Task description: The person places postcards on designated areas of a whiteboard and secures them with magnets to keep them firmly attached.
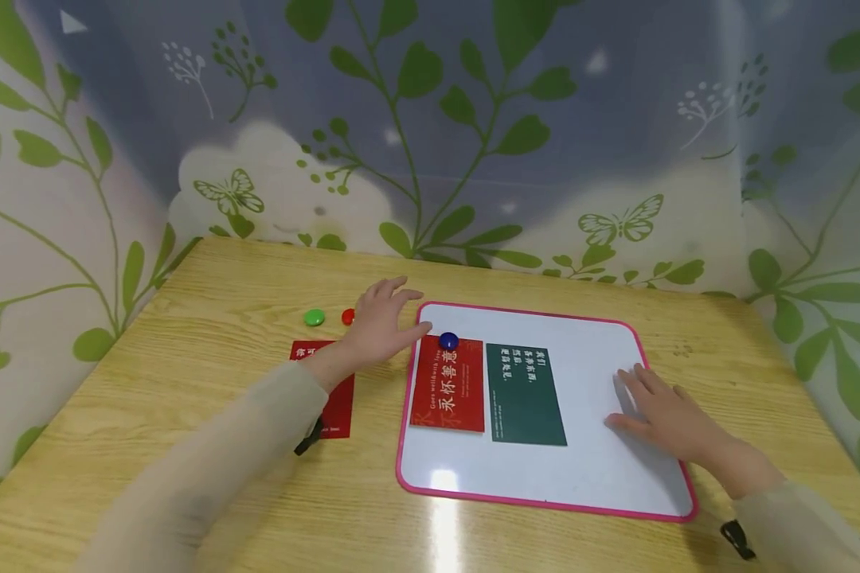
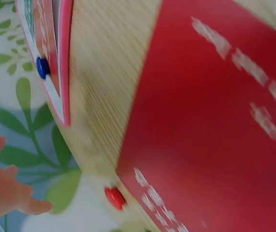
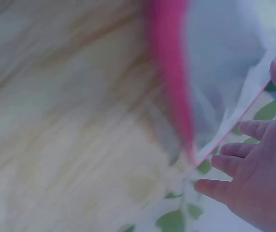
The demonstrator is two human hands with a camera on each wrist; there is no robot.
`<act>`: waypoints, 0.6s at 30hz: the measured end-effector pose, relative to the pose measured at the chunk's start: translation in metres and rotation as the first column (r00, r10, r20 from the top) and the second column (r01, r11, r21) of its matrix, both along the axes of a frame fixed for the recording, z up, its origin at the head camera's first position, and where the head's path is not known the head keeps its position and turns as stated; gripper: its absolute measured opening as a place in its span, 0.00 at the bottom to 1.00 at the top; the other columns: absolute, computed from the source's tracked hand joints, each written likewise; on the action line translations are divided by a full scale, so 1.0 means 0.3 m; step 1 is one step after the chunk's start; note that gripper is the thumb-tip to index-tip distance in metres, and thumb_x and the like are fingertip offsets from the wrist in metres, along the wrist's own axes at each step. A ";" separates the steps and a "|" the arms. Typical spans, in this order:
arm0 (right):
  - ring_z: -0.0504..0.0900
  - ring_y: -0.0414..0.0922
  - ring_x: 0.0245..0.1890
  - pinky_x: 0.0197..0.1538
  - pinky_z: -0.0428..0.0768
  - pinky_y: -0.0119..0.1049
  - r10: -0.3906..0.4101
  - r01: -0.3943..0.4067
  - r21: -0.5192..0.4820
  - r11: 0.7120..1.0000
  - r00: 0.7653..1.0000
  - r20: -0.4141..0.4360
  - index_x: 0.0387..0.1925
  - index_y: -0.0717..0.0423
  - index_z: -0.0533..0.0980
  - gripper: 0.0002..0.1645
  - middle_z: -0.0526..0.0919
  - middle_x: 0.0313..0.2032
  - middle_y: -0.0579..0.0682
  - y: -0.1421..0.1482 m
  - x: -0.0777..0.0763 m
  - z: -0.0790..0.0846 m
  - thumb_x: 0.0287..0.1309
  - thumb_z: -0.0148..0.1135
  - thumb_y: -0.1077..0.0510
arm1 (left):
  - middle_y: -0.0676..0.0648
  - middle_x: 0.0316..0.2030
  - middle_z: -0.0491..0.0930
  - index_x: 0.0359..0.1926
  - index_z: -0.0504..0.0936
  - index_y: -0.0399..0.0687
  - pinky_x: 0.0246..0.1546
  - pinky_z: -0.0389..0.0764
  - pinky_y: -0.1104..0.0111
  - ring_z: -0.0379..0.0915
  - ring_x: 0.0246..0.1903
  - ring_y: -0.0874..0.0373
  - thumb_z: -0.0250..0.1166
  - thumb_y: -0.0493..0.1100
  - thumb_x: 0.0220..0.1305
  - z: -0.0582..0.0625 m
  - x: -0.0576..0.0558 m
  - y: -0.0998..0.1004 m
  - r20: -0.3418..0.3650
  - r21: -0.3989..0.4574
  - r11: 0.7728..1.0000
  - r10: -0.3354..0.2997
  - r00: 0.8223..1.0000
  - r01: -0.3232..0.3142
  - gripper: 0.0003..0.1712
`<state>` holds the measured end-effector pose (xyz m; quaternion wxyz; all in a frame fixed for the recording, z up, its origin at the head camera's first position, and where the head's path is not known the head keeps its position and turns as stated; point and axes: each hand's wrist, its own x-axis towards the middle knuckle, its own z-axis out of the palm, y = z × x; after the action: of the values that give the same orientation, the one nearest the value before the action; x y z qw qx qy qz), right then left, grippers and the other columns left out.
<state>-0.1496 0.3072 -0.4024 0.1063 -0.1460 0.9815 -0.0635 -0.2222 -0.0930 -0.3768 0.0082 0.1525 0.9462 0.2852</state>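
Observation:
A whiteboard (image 1: 516, 473) with a pink rim lies on the table. On its left part is a red card (image 1: 430, 390), with a blue round magnet (image 1: 448, 341) at its top edge. Beside it on the board lies a dark green card (image 1: 526, 406). My left hand (image 1: 383, 322), fingers spread and holding nothing, hovers by the board's upper left corner. Below that wrist another red card (image 2: 210, 116) lies on the table, partly covered by the arm. Over the board's right side is my right hand (image 1: 662, 414), its fingers extended and nothing in them.
A green magnet (image 1: 314, 317) and a red magnet (image 2: 114, 198) lie on the wooden table (image 1: 215, 334), left of the board. Behind the table hangs a leaf-patterned cloth (image 1: 430, 143), which also runs along both sides.

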 end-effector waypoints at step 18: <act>0.52 0.64 0.69 0.64 0.50 0.69 0.228 -0.228 -0.006 0.974 0.974 0.003 0.69 0.54 0.57 0.52 0.57 0.69 0.61 -0.215 0.034 0.011 0.50 0.60 0.32 | 0.35 0.69 0.51 0.58 0.72 0.45 0.64 0.35 0.34 0.37 0.69 0.33 0.61 0.54 0.61 -0.024 -0.025 -0.268 -0.062 -0.139 0.984 0.100 0.993 -0.108 0.28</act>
<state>-0.1395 0.2428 -0.3992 0.1144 -0.2577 0.9579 -0.0539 -0.2296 -0.1735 -0.3839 -0.0217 0.1098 0.9707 0.2126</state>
